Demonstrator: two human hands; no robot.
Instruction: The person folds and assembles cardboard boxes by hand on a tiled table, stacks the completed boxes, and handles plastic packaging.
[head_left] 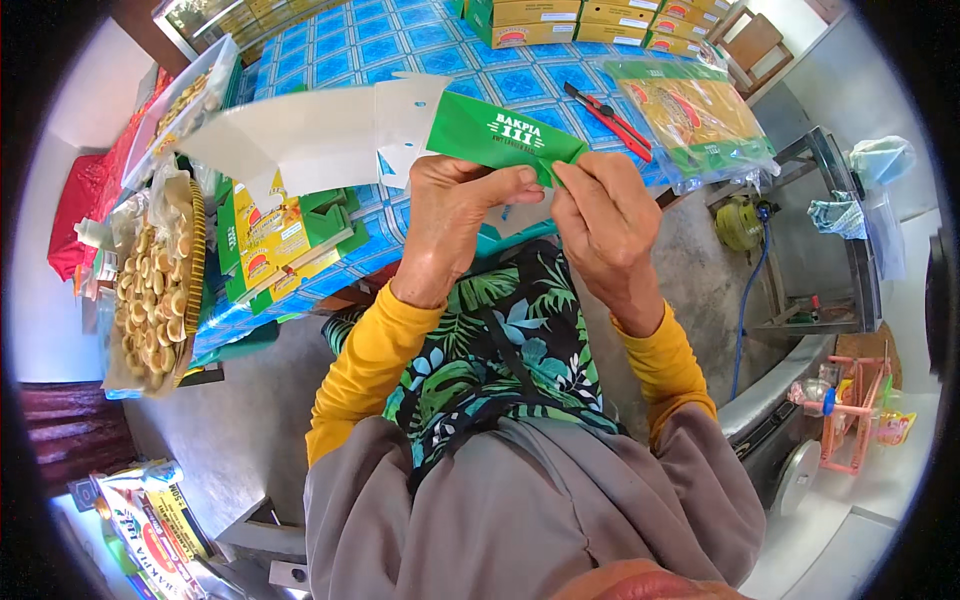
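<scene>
Both hands hold one flat, unfolded cardboard box blank (340, 130), white inside with a green printed flap at its right end. My left hand (455, 215) grips the blank from below near the green flap, thumb pressed along its lower edge. My right hand (605, 215) pinches the green flap's right tip between thumb and fingers. The blank hangs above a table covered in a blue patterned cloth (400, 45). Yellow sleeves cover both forearms.
A stack of green and yellow flat boxes (275, 240) lies at the left, beside a round tray of small pastries (155, 290). Red-handled scissors (615, 115) and a clear bag of flat boxes (690, 115) lie at the right. Folded boxes (560, 20) are stacked at the far edge.
</scene>
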